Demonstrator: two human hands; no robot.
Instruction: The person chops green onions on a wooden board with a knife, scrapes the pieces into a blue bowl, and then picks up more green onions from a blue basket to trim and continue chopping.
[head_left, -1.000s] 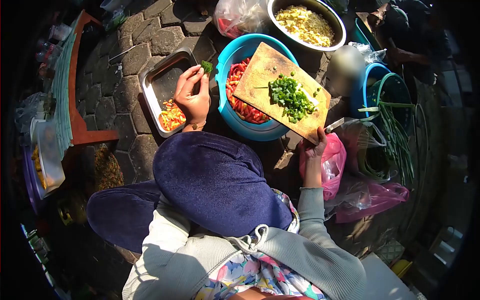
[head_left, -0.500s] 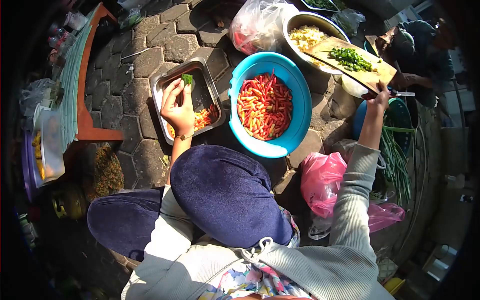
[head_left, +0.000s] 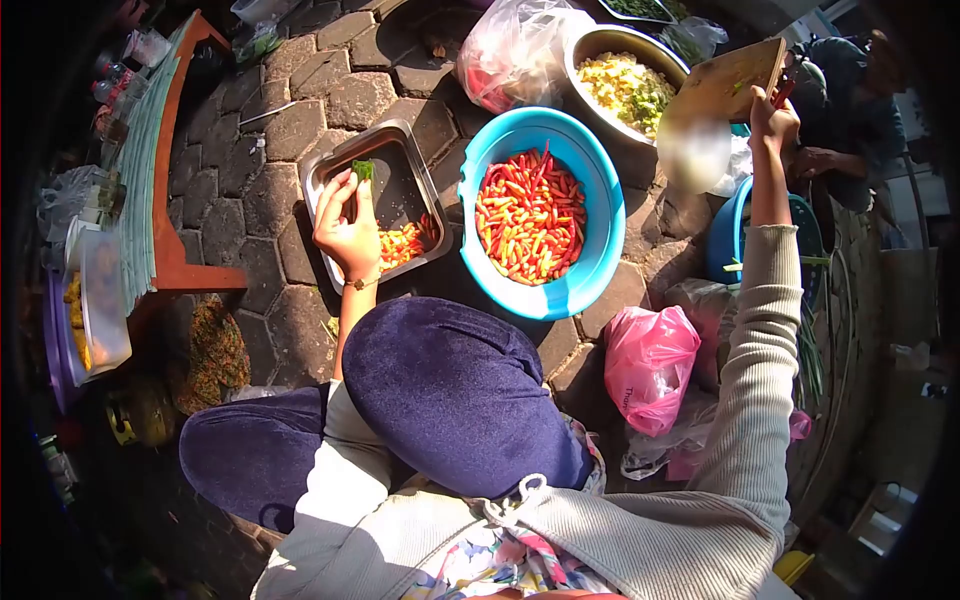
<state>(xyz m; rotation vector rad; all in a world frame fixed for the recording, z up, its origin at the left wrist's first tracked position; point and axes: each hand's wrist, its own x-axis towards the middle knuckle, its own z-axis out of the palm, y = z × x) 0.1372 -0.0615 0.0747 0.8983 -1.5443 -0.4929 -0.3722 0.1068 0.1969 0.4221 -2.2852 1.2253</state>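
My left hand (head_left: 348,232) pinches a small green piece (head_left: 363,170) above the metal tray (head_left: 436,178), which holds some cut chilies (head_left: 402,243). At the upper right, my right hand (head_left: 773,122) is closed on a wooden cutting board (head_left: 722,84), tilted beside a metal bowl (head_left: 672,65). Pale pieces and chopped greens (head_left: 630,92) lie in that bowl. Between my hands stands a blue basin (head_left: 607,215) full of red and orange chilies (head_left: 530,215).
A pink plastic bag (head_left: 650,368) sits right of my knee. Behind the basin is a clear bag (head_left: 515,55). A blue tub (head_left: 722,240) with long green stalks stands right, near a co-worker (head_left: 850,100). A low orange-edged table (head_left: 170,240) is left.
The cutting board has moved up and tipped, and its chopped greens now lie in the metal bowl. My right hand has risen with it. My left hand has shifted slightly.
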